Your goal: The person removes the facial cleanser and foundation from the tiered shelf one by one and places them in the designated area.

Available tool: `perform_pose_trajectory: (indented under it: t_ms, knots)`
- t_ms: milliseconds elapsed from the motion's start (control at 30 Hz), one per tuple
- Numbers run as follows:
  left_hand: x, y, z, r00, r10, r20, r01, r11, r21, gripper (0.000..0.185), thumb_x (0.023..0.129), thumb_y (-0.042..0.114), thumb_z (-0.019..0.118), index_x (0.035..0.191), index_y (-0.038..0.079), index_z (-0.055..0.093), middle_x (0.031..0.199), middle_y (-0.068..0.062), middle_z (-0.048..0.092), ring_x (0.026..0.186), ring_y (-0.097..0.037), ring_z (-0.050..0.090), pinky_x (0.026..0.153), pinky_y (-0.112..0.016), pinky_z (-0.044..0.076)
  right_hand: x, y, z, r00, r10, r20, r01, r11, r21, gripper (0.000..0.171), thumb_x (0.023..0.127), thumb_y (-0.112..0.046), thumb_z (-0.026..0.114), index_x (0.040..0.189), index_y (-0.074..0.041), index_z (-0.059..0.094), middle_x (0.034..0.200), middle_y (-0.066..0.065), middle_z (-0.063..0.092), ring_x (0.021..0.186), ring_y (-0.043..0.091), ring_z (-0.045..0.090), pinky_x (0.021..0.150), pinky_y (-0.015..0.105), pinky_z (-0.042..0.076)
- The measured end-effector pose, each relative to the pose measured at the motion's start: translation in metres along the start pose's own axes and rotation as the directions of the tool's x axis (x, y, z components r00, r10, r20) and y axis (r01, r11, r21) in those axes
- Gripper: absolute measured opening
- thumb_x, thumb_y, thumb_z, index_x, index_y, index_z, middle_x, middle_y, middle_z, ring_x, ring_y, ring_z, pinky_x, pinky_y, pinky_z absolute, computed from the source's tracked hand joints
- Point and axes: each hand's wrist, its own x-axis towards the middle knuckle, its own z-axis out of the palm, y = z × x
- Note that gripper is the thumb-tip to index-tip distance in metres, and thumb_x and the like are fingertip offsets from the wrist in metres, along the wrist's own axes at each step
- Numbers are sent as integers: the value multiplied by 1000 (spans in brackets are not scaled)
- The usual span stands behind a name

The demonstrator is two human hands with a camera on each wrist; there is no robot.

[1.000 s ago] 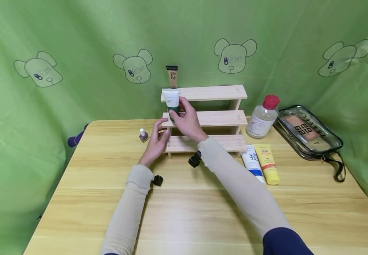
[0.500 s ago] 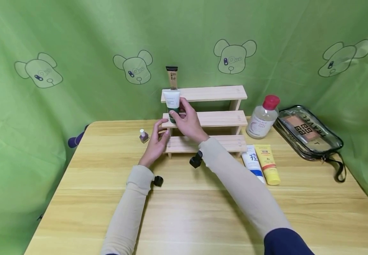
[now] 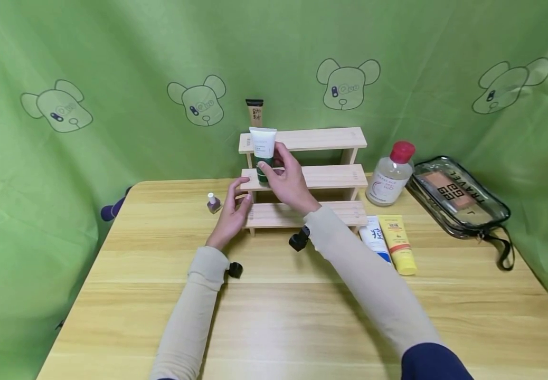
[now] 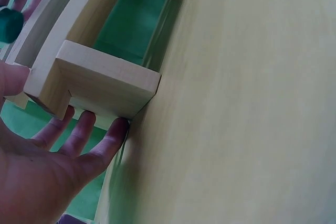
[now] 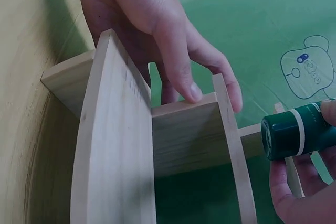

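A white-and-green squeeze tube [image 3: 263, 150] is pointing cap down, roughly upright, over the left part of the middle shelf of a three-tier wooden stand [image 3: 331, 176]; whether its cap is touching the shelf, I cannot tell. The right hand [image 3: 291, 182] is holding this tube around its green lower part, the thumb pressing on the front and the fingers wrapping the far side. The left hand [image 3: 230, 214] is resting against the left end of the stand, its fingers spreading apart and bending only gently, and in the left wrist view the fingertips [image 4: 114, 129] are touching the wood below a shelf. Behind the held tube, a tan tube with a black end [image 3: 255, 112] is rising at the left of the top shelf, its lower part hiding from view. To the left of the stand, a small purple nail polish bottle with a white cap [image 3: 214, 202] is standing on the wood-grain table [image 3: 302, 322]. Just beside the stand's lower right end, a white-and-blue tube [image 3: 375, 238] is lying close to a yellow tube [image 3: 397, 244]. Beyond them, a clear bottle with a red cap [image 3: 390, 177] is standing next to a transparent travel pouch [image 3: 466, 198], whose black strap [image 3: 506, 250] is trailing toward the table's right edge. Beige sleeves [image 3: 186, 316] are covering both forearms, and a green curtain printed with bear heads [image 3: 274, 42] is hanging behind everything
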Motion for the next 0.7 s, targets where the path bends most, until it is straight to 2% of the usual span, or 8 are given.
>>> perform_pose_trajectory:
  t_ms: [333, 567, 700]
  knots:
    - [2, 2, 2, 1000, 0, -4, 0, 1000, 4, 50, 116, 11, 49, 162, 29, 40, 150, -25, 51, 137, -48, 58, 118, -56, 47, -14, -9, -29, 995, -99, 26, 101, 990, -101, 49, 109, -17, 69, 154, -7, 52, 138, 21, 68, 125, 35, 67, 105, 47, 61]
    - [1, 2, 3, 1000, -9, -2, 9, 1000, -1, 50, 116, 14, 50, 161, 31, 40, 147, -25, 52, 135, -49, 59, 116, -54, 49, -29, -9, -54, 997, -76, 5, 76, 991, -114, 49, 108, -18, 71, 152, -6, 53, 138, 18, 68, 126, 31, 68, 102, 48, 63]
    - [-1, 0, 2, 1000, -14, -8, 14, 1000, 2, 49, 116, 14, 50, 161, 32, 41, 146, -26, 52, 134, -50, 59, 113, -51, 50, -42, -2, -73, 998, -64, -17, 61, 990, -127, 47, 107, -16, 71, 150, -5, 54, 137, 18, 69, 125, 30, 69, 97, 38, 65]
